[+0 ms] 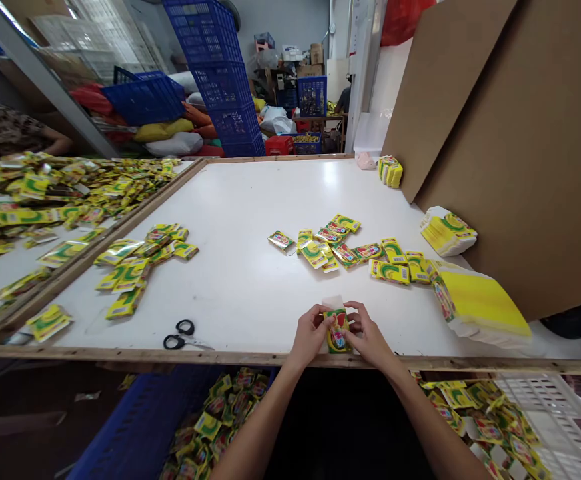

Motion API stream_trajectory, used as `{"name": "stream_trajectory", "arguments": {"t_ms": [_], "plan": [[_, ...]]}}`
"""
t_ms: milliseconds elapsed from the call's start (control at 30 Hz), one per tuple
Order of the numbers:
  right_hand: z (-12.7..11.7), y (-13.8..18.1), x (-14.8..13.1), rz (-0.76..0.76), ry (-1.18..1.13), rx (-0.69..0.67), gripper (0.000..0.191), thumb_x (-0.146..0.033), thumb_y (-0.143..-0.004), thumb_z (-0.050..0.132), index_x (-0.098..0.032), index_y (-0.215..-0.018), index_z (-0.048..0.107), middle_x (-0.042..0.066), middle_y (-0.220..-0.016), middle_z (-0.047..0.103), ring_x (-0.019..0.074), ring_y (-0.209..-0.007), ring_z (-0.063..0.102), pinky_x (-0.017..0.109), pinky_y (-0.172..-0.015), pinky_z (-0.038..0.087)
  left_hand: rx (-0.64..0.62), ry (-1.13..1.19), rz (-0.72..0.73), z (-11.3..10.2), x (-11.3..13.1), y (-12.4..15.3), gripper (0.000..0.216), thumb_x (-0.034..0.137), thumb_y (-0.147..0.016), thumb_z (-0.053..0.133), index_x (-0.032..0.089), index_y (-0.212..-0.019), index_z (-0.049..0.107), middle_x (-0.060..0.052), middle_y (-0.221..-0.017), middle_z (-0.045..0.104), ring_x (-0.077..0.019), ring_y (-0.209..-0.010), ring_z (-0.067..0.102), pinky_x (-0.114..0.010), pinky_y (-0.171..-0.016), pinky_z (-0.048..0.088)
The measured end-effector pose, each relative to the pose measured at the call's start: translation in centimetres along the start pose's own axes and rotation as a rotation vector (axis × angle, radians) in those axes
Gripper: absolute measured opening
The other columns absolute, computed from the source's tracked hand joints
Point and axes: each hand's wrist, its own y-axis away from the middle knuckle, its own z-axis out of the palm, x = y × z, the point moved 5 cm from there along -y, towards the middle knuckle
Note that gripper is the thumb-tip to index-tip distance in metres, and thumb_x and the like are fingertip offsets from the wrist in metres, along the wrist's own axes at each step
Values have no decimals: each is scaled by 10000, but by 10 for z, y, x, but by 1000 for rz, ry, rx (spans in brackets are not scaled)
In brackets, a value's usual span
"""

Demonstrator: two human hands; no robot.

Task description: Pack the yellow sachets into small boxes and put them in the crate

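Note:
Both my hands grip one small yellow-green crayon box (337, 333) at the table's front edge. My left hand (313, 333) has its fingers closed on the box's left side, and my right hand (367, 337) grips the right side. A white flap (333, 303) stands up at the box's far end. Beyond my hands lies a loose cluster of similar boxes (345, 253), with one box (281, 241) a little apart on its left. To my right a fanned stack of flat cartons (485, 303) rests on the white tabletop (240, 267).
Black-handled scissors (185, 335) lie near the front edge. More boxes (125, 277) are grouped at left; a large heap (70, 193) lies past the wooden divider (120, 230). Cardboard sheets (530, 147) stand at right. Below are a blue crate (125, 427) and a white crate (550, 413).

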Motion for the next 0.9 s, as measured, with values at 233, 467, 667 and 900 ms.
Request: {"name": "stream_trajectory", "arguments": {"t_ms": [233, 467, 667, 900], "plan": [[-15, -11, -13, -145, 155, 49, 155, -287, -859, 505, -208, -883, 636, 29, -866, 656, 179, -793, 602, 307, -734, 491, -39, 6, 66, 9, 2, -7, 176, 313, -778, 643, 156, -853, 663, -52, -876, 669, -182, -838, 608, -285, -768, 474], [-16, -6, -20, -234, 88, 274, 233, -308, -881, 519, -228, -1079, 610, 54, -956, 658, 187, -870, 610, 333, -793, 491, 7, 76, 104, 11, 8, -3, 243, 288, -784, 657, 198, -997, 582, -39, -888, 662, -171, -849, 622, -293, -786, 480], [-13, -2, -32, -270, 154, 257, 146, -318, -860, 562, -217, -862, 668, 52, -876, 660, 191, -829, 602, 325, -756, 485, 12, -87, 96, 11, 19, 6, 162, 293, -816, 610, 159, -894, 659, -82, -941, 681, -199, -908, 623, -319, -840, 480], [-17, -9, -24, -119, 188, 272, 128, -319, -830, 585, -211, -873, 638, 22, -815, 674, 186, -761, 606, 324, -760, 473, 131, -66, 64, 11, 16, 0, 124, 278, -768, 655, 162, -812, 649, -19, -734, 660, -140, -700, 599, -237, -666, 468]]}}
